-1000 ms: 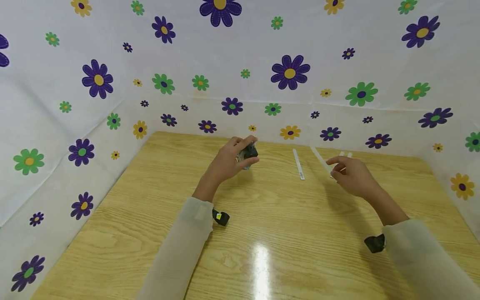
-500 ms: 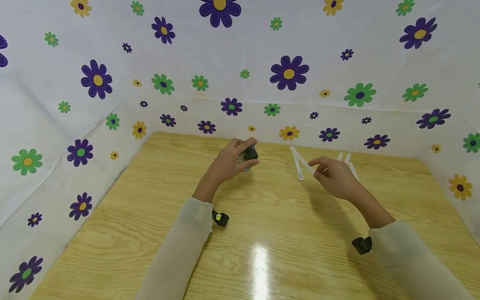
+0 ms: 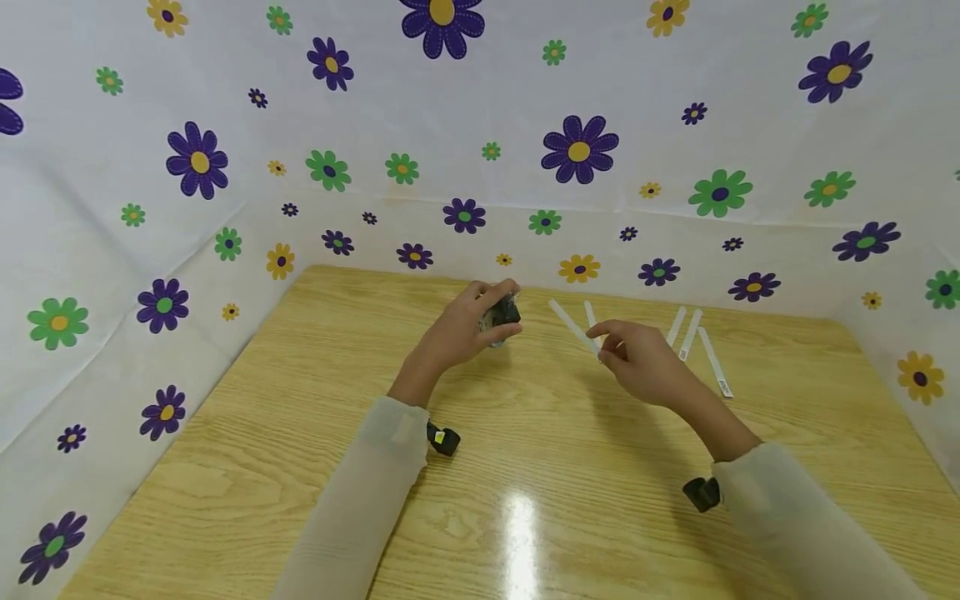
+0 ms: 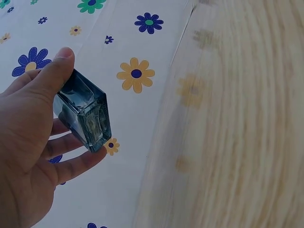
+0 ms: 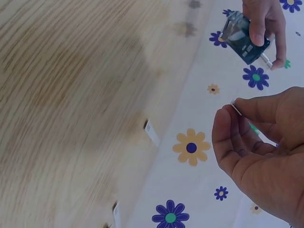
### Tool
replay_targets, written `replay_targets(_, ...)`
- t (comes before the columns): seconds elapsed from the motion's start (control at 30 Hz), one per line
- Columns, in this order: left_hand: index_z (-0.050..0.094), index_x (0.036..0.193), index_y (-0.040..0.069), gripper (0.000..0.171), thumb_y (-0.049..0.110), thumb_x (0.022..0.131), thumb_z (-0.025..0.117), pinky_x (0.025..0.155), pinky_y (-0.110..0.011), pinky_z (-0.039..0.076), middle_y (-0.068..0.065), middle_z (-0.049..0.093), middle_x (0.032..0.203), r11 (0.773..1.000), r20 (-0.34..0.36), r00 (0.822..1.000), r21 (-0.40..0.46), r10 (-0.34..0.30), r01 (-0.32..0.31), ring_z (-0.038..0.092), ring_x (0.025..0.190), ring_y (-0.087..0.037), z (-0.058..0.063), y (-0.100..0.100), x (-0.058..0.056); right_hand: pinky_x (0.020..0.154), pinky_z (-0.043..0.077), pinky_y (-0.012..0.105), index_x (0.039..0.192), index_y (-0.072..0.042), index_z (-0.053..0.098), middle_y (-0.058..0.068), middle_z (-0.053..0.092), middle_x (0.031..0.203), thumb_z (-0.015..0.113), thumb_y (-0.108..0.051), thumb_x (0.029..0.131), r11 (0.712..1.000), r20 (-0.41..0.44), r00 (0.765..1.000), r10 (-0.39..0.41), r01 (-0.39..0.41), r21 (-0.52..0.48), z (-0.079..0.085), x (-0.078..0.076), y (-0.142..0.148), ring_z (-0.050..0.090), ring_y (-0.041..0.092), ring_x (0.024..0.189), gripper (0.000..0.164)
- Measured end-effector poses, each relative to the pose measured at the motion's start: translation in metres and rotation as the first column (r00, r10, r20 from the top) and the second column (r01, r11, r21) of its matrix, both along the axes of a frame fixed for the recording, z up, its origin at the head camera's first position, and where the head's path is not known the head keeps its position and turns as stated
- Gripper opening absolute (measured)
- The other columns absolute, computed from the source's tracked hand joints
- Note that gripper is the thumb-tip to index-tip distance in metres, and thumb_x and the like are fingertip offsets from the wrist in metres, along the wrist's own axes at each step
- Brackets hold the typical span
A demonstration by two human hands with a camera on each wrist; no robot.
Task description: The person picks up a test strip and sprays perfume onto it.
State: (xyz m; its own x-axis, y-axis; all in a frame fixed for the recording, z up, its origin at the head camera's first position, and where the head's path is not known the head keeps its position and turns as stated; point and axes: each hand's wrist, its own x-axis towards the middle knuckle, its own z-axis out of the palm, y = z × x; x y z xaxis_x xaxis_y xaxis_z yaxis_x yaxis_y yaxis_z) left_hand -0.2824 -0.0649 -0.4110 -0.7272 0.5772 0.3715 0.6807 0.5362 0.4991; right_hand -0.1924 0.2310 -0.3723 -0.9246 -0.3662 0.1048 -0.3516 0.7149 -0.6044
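Note:
My left hand [image 3: 453,333] holds a blue-tinted glass perfume bottle [image 4: 85,111] above the far part of the table. The bottle is tilted, with fingers and thumb on its opposite sides. In the right wrist view, small print shows on the bottle [image 5: 244,42], and a thin pale stem sticks out of its end by the fingers. Thumb and fingertips of my right hand [image 3: 637,358] pinch the lower end of a white paper strip [image 3: 572,325]. The strip slants up and left toward the bottle, a gap apart from it. Its pinched end is hidden by the fingers.
Behind the right hand, another paper strip [image 3: 589,313] lies on the wooden table [image 3: 525,450]. Further right lie more paper strips, one of them [image 3: 715,362] nearest the front, with small printed labels. A white flower-print cloth [image 3: 480,108] walls the back and sides.
My right hand has moved left with the paper strip, from beside the strips at right toward the bottle, uncovering those strips. The left hand and the perfume bottle have hardly moved.

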Motion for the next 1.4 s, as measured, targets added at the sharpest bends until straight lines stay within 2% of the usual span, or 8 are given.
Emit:
replay_targets(0.23,0.044,0.154,0.027,0.06,0.044,0.1,0.065,0.091,-0.049,0.052,-0.015,0.05,0.133,1.0,0.019,1.0,-0.009,-0.01,0.01,0.059,0.106,-0.028,-0.002,0.001,0.001,0.058,0.048,0.032,0.129,0.002,0.064,0.019,0.07,0.097,0.059,0.002,0.101,1.0,-0.016,1.0,0.017,-0.017,-0.014,-0.003,-0.001,-0.017,0.06,0.015,0.066,0.029)
replay_targets(0.43,0.041,0.155,0.028,0.06,0.044,0.101,0.063,0.09,-0.048,0.051,-0.013,0.049,0.132,1.0,0.03,0.999,-0.013,-0.022,0.022,0.057,0.105,-0.026,-0.003,0.002,0.001,0.058,0.048,0.032,0.129,0.003,0.063,0.019,0.069,0.096,0.059,0.003,0.101,1.0,-0.018,1.0,0.02,-0.02,-0.02,-0.003,0.0,-0.027,0.058,0.015,0.066,0.029)
replay_targets(0.73,0.04,0.154,0.027,0.061,0.045,0.101,0.063,0.086,-0.049,0.05,-0.015,0.048,0.129,0.999,0.085,0.996,-0.028,-0.037,0.039,0.056,0.1,-0.028,-0.005,0.003,-0.001,0.06,0.048,0.033,0.13,0.002,0.062,0.015,0.068,0.094,0.059,0.001,0.102,1.0,-0.048,0.999,0.007,-0.008,-0.029,-0.002,0.0,-0.033,0.056,0.015,0.066,0.028)
replay_targets(1.03,0.041,0.151,0.027,0.057,0.042,0.101,0.064,0.084,-0.046,0.05,-0.016,0.048,0.126,0.999,0.061,0.997,-0.034,-0.04,0.042,0.055,0.097,-0.028,-0.007,0.003,-0.002,0.061,0.049,0.033,0.128,0.004,0.062,0.013,0.069,0.091,0.06,0.003,0.101,0.999,-0.087,0.996,0.028,-0.031,-0.035,0.001,0.0,-0.035,0.057,0.014,0.067,0.028)
replay_targets(1.2,0.042,0.153,0.027,0.06,0.043,0.1,0.065,0.086,-0.045,0.05,-0.015,0.048,0.127,0.999,0.069,0.997,-0.047,-0.017,0.02,0.054,0.099,-0.026,-0.006,0.001,-0.001,0.061,0.048,0.034,0.129,0.005,0.062,0.012,0.069,0.091,0.06,0.003,0.101,0.999,-0.087,0.996,0.031,-0.034,-0.029,0.002,0.0,-0.035,0.057,0.014,0.067,0.028)
replay_targets(1.4,0.043,0.154,0.025,0.06,0.041,0.101,0.065,0.087,-0.046,0.051,-0.013,0.049,0.127,0.999,0.044,0.999,-0.029,-0.032,0.033,0.056,0.099,-0.026,-0.005,0.0,-0.001,0.064,0.049,0.035,0.13,0.005,0.062,0.014,0.069,0.094,0.059,0.002,0.101,0.999,-0.077,0.997,0.027,-0.029,-0.028,0.002,0.0,-0.034,0.059,0.014,0.069,0.029)
